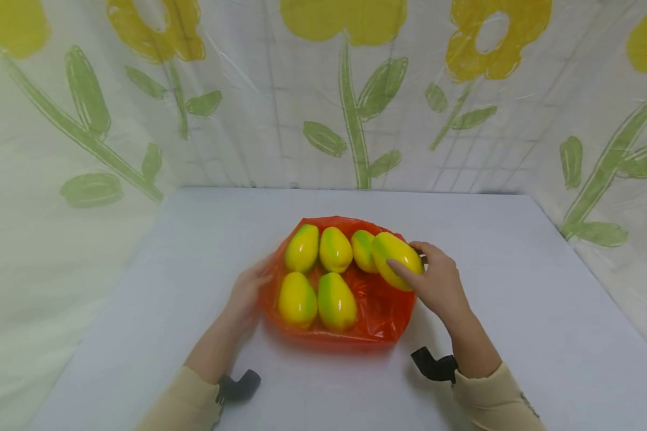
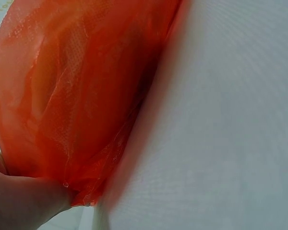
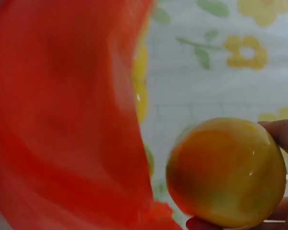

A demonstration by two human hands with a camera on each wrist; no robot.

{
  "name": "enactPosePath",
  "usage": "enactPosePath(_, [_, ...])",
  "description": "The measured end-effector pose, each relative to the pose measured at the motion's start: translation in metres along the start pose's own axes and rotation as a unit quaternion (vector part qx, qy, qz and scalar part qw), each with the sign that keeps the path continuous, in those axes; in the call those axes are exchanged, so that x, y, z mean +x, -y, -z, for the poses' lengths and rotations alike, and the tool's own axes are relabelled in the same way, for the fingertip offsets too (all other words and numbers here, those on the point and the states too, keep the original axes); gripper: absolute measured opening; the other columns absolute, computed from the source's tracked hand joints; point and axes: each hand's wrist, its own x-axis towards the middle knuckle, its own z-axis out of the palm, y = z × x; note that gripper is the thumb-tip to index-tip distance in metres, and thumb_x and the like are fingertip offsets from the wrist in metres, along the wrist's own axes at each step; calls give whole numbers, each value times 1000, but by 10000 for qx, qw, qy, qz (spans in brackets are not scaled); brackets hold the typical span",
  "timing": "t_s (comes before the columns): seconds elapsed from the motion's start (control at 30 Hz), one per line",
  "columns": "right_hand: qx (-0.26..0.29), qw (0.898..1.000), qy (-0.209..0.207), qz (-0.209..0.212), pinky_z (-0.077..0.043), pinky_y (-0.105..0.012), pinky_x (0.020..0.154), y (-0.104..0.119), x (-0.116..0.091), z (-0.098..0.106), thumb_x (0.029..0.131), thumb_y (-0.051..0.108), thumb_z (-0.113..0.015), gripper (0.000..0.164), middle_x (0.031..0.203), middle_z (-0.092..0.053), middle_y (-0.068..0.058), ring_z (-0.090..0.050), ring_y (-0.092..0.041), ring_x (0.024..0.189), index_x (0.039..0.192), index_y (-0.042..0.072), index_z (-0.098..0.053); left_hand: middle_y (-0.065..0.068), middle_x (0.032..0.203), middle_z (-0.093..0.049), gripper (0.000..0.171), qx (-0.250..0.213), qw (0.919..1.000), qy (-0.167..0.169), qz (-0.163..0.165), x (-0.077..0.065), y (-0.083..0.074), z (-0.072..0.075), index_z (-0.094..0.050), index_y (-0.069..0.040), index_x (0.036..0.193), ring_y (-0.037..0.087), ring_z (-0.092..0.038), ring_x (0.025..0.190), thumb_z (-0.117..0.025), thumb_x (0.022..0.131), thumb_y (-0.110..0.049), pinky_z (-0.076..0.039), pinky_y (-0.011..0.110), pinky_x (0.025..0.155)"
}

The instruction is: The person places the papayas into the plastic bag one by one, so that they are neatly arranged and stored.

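Observation:
A red plastic bag [image 1: 380, 308] lies spread open on the table, with several glossy yellow-green mangoes [image 1: 302, 248] in two rows inside it. My right hand [image 1: 439, 281] holds another mango [image 1: 396, 260] between thumb and fingers, over the bag's right rim. In the right wrist view this mango [image 3: 225, 172] is seen end-on, beside the red side of the bag [image 3: 72, 115]. My left hand [image 1: 250, 290] grips the bag's left side. The left wrist view has the thumb [image 2: 29, 199] against the red plastic [image 2: 86, 96], and the other fingers are mostly hidden.
A white table [image 1: 194, 239] extends around the bag. Behind it and at both sides hangs a pale curtain [image 1: 237, 137] printed with yellow flowers and green leaves. Dark straps [image 1: 239, 386] sit on both wrists, by the beige sleeves.

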Motion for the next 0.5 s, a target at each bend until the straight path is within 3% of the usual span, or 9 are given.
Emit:
enactPosePath(0.27, [-399,9985,366,68,-53,-42,86,11,-14,-26,83,55,-59,72,126,-52,-12,-52,-26,104,133,6,-44,-6,150,-35,47,-114,9999,47,-58,-2,-1,-1,-37,-18,143,13,-25,141,-39,97,-11,-22,37,117])
enactPosePath(0.5, [-1093,9929,126,463,-54,-42,81,16,-24,-40,82,50,-62,69,116,-54,-14,-54,-25,96,131,3,-47,-5,150,-35,47,-133,9999,66,-77,-1,-2,-1,-37,-18,143,13,-26,141,-39,97,-10,-23,37,116])
